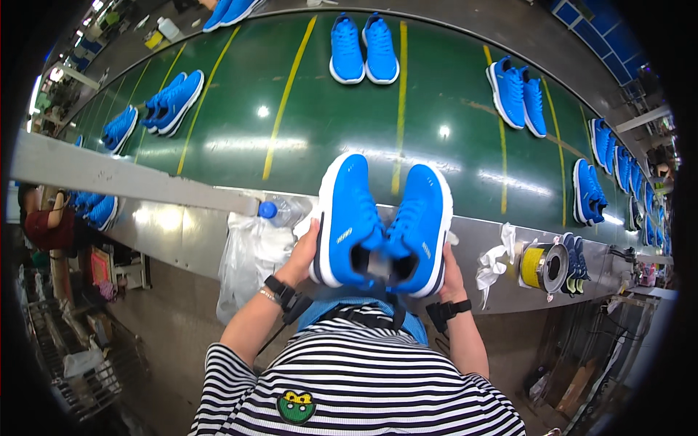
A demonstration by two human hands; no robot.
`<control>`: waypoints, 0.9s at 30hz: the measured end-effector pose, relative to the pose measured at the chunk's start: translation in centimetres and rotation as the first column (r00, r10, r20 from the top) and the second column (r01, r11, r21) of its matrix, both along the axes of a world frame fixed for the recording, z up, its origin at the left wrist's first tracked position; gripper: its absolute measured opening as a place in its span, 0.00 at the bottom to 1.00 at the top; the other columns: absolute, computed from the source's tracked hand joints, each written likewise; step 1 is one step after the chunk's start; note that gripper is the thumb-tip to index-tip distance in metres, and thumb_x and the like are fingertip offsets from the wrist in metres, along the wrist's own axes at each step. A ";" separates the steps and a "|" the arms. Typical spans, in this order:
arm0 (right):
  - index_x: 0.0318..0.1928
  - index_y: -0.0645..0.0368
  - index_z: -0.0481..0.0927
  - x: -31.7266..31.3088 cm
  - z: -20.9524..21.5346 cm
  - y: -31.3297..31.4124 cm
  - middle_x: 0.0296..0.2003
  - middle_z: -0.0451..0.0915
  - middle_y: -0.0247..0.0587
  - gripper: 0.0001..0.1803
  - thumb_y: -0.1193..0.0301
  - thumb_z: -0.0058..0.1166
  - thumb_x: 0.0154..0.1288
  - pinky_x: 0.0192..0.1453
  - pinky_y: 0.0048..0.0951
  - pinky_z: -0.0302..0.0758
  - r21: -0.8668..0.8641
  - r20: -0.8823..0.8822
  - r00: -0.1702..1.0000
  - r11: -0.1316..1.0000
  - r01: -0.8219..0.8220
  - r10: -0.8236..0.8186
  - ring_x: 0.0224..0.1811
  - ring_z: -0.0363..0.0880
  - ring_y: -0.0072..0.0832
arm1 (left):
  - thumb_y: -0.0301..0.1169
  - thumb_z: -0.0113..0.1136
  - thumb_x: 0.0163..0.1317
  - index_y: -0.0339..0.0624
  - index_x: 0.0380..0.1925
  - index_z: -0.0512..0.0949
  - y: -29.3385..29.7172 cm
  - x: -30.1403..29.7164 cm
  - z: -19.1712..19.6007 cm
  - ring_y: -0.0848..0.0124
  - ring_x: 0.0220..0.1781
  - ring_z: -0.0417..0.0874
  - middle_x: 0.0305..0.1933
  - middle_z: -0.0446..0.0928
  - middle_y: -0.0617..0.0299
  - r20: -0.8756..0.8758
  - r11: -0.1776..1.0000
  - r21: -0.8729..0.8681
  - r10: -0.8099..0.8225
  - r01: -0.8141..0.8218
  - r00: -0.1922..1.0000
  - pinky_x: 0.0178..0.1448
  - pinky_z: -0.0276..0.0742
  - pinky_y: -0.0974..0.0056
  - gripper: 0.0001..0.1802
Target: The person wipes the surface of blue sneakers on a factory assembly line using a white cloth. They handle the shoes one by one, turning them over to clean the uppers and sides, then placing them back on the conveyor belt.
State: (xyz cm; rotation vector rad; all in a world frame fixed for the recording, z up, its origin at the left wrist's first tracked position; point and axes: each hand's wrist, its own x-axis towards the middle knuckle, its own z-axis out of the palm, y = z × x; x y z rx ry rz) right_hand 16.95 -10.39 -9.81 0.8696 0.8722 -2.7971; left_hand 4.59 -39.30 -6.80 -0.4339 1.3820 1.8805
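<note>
I hold a pair of blue sneakers with white soles up in front of my body, toes pointing away and heels toward me. My left hand (308, 251) is closed round the outer side of the left sneaker (350, 211). My right hand (452, 272) grips the outer side of the right sneaker (422, 218); most of its fingers are hidden behind the sole. The two heels nearly meet, while the toes are spread apart. Both shoes are held over the near edge of the green conveyor belt (291, 196).
Pairs of matching blue sneakers (363, 47) stand along the belt between yellow lines. On the near metal ledge (178, 232) are a plastic bag (251, 261), a blue-capped bottle (280, 211), white crumpled paper (494, 261), a yellow tape roll (542, 267) and dark shoes (574, 261). A person (49, 218) is at left.
</note>
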 end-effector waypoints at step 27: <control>0.58 0.51 0.65 -0.4 3.1 -2.2 0.47 0.72 0.30 0.28 0.53 0.51 0.60 0.44 0.27 0.66 0.249 0.187 0.949 0.923 -0.294 0.252 0.47 0.68 0.21 | 0.57 0.37 0.63 0.44 0.55 0.64 1.6 1.6 2.9 0.70 0.45 0.74 0.47 0.72 0.60 -0.001 0.972 0.022 -0.236 0.236 0.972 0.51 0.67 0.66 0.32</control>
